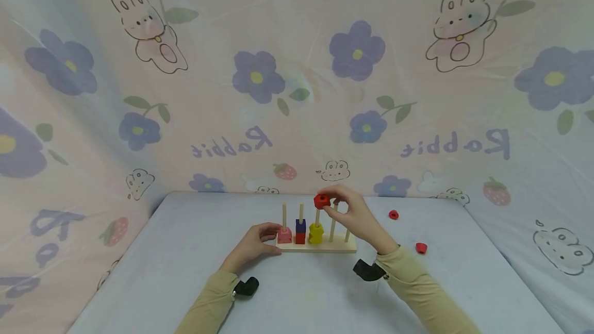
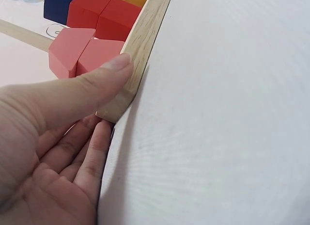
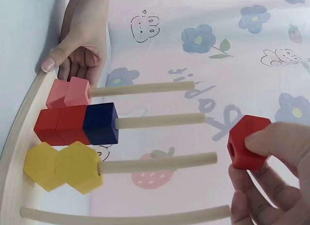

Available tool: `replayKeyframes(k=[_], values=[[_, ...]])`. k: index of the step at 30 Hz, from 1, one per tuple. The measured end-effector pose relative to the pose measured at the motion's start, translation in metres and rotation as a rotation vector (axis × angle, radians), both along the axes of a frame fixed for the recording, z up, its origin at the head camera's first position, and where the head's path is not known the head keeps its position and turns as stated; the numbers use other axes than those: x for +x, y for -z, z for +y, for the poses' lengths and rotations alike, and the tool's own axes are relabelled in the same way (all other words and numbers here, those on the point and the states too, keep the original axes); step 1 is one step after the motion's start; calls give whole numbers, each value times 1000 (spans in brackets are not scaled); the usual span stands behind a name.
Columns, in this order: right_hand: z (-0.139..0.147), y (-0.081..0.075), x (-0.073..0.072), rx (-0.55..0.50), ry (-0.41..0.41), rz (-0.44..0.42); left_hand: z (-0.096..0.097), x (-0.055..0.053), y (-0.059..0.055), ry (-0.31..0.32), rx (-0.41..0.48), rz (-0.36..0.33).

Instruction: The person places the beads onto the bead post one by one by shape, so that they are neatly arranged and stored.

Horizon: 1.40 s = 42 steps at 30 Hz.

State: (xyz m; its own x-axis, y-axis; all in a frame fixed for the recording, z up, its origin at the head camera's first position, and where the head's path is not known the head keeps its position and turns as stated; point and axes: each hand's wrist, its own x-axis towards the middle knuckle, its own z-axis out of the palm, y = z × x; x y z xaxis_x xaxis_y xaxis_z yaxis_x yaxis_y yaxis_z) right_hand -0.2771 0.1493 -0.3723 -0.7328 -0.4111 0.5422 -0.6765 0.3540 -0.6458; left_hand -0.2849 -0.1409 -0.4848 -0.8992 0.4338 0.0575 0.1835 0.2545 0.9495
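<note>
My left hand [image 1: 252, 244] grips the left end of a wooden peg stand [image 1: 320, 248]. Its thumb lies along the front edge in the left wrist view, and the fingers are curled at the end. With my right hand [image 1: 357, 215] I pinch a red hexagonal bead [image 3: 249, 137], its hole facing the pegs. The bead is close to the top of the third peg [image 3: 160, 164], which carries yellow hexagonal beads [image 3: 77, 167]. Pink beads [image 1: 284, 236] sit on the first peg. On the second, a dark blue block [image 3: 101, 123] is stacked over red blocks [image 3: 60, 125].
Two loose red beads lie on the white table to the right: a far bead [image 1: 393, 215] and a nearer bead [image 1: 421, 248]. Bare pegs [image 1: 332, 228] stand at the stand's right side. A printed curtain [image 1: 306, 117] hangs behind the table.
</note>
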Motion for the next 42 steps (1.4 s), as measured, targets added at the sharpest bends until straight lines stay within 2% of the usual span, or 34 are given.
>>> replayKeyframes(k=[8,13,17,24,30,34,42], values=[[-13,-1,5,25,58,-10,-4,-15,20,-9,-30,7],[-16,10,-4,-4,49,-4,-4,-15,21,-11,-24,10],[-17,17,-6,-39,66,-71,-4,-14,21,-8,-24,-3],[-22,30,-2,-114,213,-264,-4,-15,21,-10,-29,-4],[-22,44,-1,-211,245,-430,-3,-16,21,-5,-54,22],[-22,51,-1,-223,261,-450,-3,-16,21,-7,-50,18],[-25,65,1,-245,270,-429,-3,-15,20,-5,-32,11]])
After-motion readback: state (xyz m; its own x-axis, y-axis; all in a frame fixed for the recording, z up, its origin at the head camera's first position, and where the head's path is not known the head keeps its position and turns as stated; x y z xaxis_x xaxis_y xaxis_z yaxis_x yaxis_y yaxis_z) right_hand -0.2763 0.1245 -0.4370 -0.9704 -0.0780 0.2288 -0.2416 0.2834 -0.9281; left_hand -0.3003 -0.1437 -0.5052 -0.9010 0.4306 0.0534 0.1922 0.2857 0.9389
